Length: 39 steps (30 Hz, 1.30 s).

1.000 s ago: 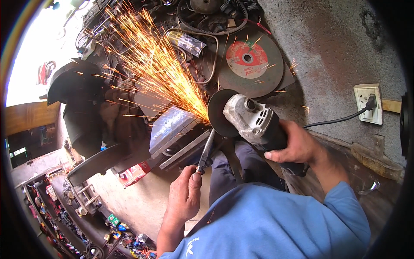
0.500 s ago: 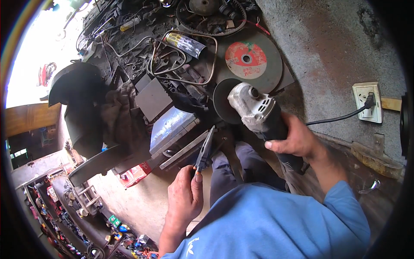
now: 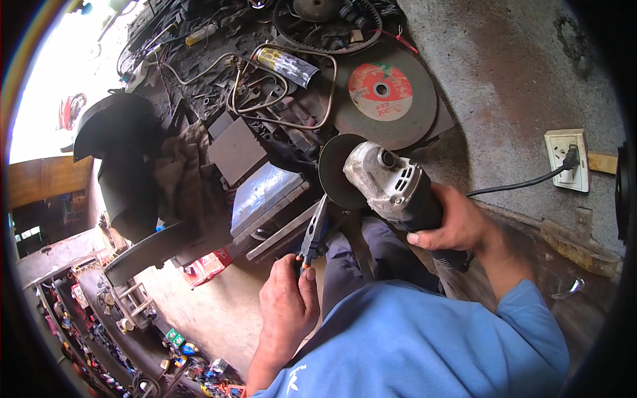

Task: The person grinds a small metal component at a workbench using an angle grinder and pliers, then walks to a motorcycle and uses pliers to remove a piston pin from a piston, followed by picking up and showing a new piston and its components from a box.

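Note:
My right hand (image 3: 458, 222) is closed round the dark body of an angle grinder (image 3: 391, 182). Its dark round disc (image 3: 337, 171) faces left, and a black cord runs from the tool's side of the picture to the wall. In my closed left hand (image 3: 286, 295) is a pair of long-nose pliers (image 3: 312, 239), held by the handles with the jaws pointing up and away from me. The jaw tips lie close to the disc's lower left edge; whether they touch it I cannot tell. Anything held between the jaws is too small to make out.
Beyond the grinder lies a large cutting disc (image 3: 381, 93) with a red and pale label. Wrenches, a looped cable and a spray can (image 3: 286, 65) clutter the dark bench. A metal box (image 3: 262, 199) is left of the pliers. The cord's plug sits in a wall socket (image 3: 567, 159).
The grinder has moved slightly left and toward me, so its disc is now near the pliers' tips. The pliers' jaws have turned and spread a little. Both grips stay the same.

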Available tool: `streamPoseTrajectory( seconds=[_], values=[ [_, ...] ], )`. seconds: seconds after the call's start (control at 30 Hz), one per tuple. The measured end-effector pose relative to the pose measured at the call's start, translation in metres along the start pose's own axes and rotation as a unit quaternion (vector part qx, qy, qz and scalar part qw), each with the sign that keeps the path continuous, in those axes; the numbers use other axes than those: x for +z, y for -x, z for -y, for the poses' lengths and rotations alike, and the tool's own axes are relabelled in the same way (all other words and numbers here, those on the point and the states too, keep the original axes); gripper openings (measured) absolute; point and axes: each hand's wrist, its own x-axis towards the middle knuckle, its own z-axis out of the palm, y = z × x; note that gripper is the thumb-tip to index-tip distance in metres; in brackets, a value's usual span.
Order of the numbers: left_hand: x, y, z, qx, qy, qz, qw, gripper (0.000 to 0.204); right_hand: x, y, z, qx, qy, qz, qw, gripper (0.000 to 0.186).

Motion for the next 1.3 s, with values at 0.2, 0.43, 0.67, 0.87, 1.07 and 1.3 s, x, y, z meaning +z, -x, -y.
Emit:
streamPoseTrajectory(
  seconds=[0.2,0.43,0.67,0.87,1.07,1.3],
  values=[
    [-0.003,-0.003,-0.002,-0.005,0.012,0.022,1.0,0.024,0.003,-0.005,-0.006,-0.016,0.006,-0.01,1.0,0.064],
    [-0.007,0.002,0.002,0.037,-0.029,-0.014,0.999,0.042,-0.001,-0.006,-0.007,-0.007,-0.016,-0.062,0.998,0.069],
    [-0.007,0.004,0.001,0.067,-0.142,-0.102,0.982,0.06,-0.002,-0.001,-0.01,-0.028,-0.045,-0.075,0.996,0.06],
    [-0.015,-0.001,0.012,0.047,-0.15,-0.032,0.987,0.047,-0.001,0.002,-0.013,-0.028,-0.083,-0.076,0.993,0.061],
    [-0.025,-0.008,0.002,0.094,-0.204,-0.05,0.973,0.031,-0.002,0.005,-0.007,-0.016,-0.068,-0.063,0.996,0.061],
    [-0.025,-0.01,-0.007,0.08,-0.19,-0.065,0.976,0.032,-0.003,0.007,-0.004,0.011,0.003,-0.01,1.0,0.07]
  ],
)
